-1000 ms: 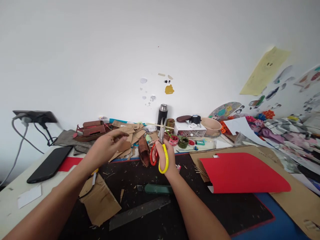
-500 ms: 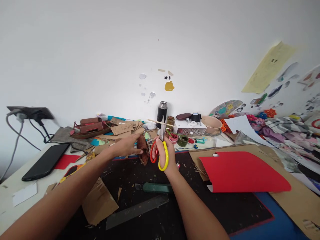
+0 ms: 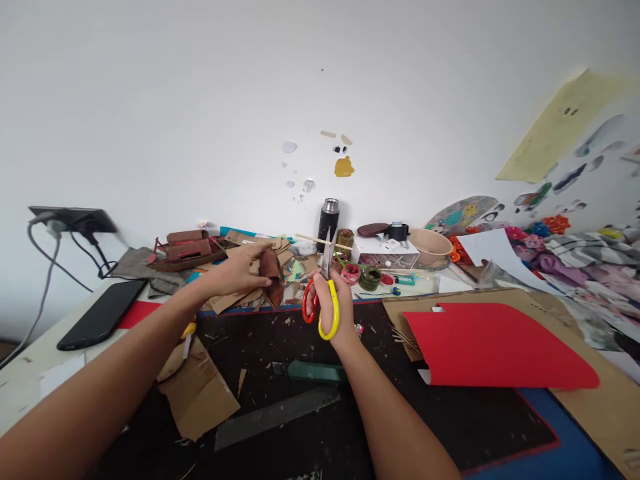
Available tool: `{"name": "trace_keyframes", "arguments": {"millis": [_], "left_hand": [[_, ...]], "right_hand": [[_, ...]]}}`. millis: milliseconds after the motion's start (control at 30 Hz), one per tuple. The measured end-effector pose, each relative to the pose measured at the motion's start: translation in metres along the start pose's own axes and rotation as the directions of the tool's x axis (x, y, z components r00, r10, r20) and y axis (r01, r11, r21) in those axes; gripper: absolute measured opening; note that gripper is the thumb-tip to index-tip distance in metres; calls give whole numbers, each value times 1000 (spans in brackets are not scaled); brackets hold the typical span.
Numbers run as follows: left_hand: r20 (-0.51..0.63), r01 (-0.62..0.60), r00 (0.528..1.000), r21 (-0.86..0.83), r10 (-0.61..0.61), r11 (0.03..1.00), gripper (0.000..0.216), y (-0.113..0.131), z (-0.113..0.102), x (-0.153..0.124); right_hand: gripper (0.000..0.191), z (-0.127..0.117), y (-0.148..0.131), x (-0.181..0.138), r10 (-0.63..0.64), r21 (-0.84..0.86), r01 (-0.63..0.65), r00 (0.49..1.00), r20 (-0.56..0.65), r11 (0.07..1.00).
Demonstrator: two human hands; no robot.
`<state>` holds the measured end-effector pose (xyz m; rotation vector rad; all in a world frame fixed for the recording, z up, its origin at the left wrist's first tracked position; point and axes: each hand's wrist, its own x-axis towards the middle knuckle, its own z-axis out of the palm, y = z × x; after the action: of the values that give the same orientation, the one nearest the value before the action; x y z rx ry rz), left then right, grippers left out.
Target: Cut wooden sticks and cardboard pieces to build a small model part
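Near the middle of the workspace, my left hand [image 3: 243, 272] has its thumb and fingers closed around a small brown model boat [image 3: 271, 277], tilted over the back edge of the dark cutting mat [image 3: 400, 413]. My right hand [image 3: 334, 310] grips scissors [image 3: 327, 313] by their red and yellow handles, blades pointing up. The blades look slightly parted, with nothing visible between them. Below the hands lie a green utility knife [image 3: 315, 371] and a clear ruler [image 3: 277, 419]. A larger brown model boat [image 3: 187, 250] with a cabin rests behind my left hand.
Cardboard scraps [image 3: 200, 393] lie at the left, near a black phone [image 3: 103, 313]. A black thermos [image 3: 329, 223], paint jars [image 3: 370, 278], a white box [image 3: 385, 252] and a beige bowl [image 3: 431, 247] line the wall. Red paper [image 3: 500, 343] covers the mat's right side.
My left hand has moved slightly left with the small boat and turned it, so its hollow side no longer faces me. My right hand keeps the scissors in nearly the same place.
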<state>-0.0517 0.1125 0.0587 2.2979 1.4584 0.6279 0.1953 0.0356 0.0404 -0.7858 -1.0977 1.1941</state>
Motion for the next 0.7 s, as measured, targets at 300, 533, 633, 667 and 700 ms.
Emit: {"name": "trace_keyframes", "arguments": {"millis": [300, 533, 633, 667, 700], "left_hand": [[-38, 215, 975, -85, -218, 973, 118, -42, -49, -27], [-11, 167, 986, -9, -167, 986, 104, -47, -53, -48], [32, 192, 981, -13, -192, 981, 109, -52, -60, -54], [43, 200, 979, -4, -200, 980, 110, -54, -62, -56], [52, 206, 977, 9, -206, 979, 110, -55, -64, -58]], "right_hand": [[35, 1, 6, -4, 23, -17, -22, 999, 48, 1000], [33, 3, 11, -6, 71, -27, -69, 995, 77, 997], [33, 3, 14, -7, 61, -65, -55, 994, 95, 996], [33, 3, 14, -8, 52, -76, -44, 993, 103, 996], [33, 2, 14, -8, 43, -84, -34, 993, 108, 996]]}}
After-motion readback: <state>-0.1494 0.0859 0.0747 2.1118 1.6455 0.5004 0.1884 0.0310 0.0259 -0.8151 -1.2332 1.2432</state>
